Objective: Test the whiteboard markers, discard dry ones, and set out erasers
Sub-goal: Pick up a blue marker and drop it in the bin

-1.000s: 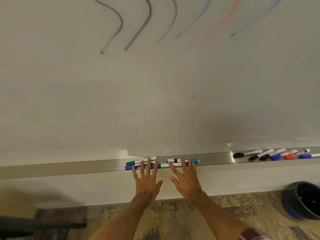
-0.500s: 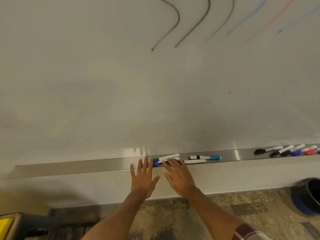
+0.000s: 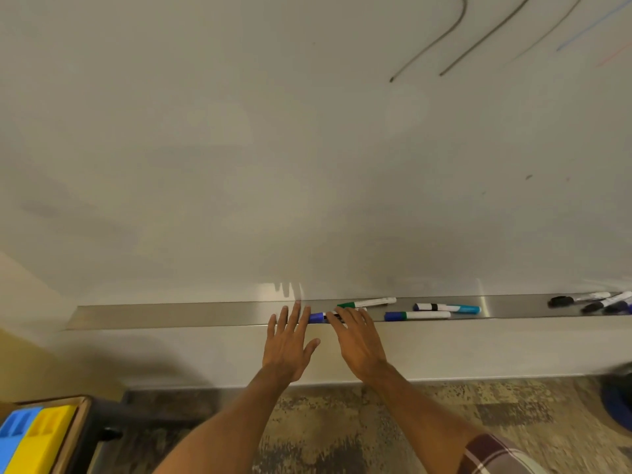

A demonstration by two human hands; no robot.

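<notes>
My left hand (image 3: 289, 340) and my right hand (image 3: 355, 340) lie flat, fingers straight, at the front lip of the metal marker tray (image 3: 171, 314). Their fingertips reach a blue-capped marker (image 3: 317, 317) lying between them. Behind it lies a green-capped marker (image 3: 367, 302). To the right lie a blue-and-green marker (image 3: 417, 315) and a light-blue marker (image 3: 448, 307). A cluster of black- and blue-capped markers (image 3: 595, 301) sits at the tray's far right. Blue and yellow erasers (image 3: 30, 436) rest in a box at the lower left.
The whiteboard (image 3: 273, 148) fills the view, with grey, blue and red test strokes (image 3: 455, 39) at the upper right. A dark round bin (image 3: 619, 395) stands on the carpet at the right edge. A dark bar runs along the floor at the lower left.
The view has swung left, so the markers and strokes sit further right and the erasers' box has come into view. Both hands have slid left along the tray, staying flat.
</notes>
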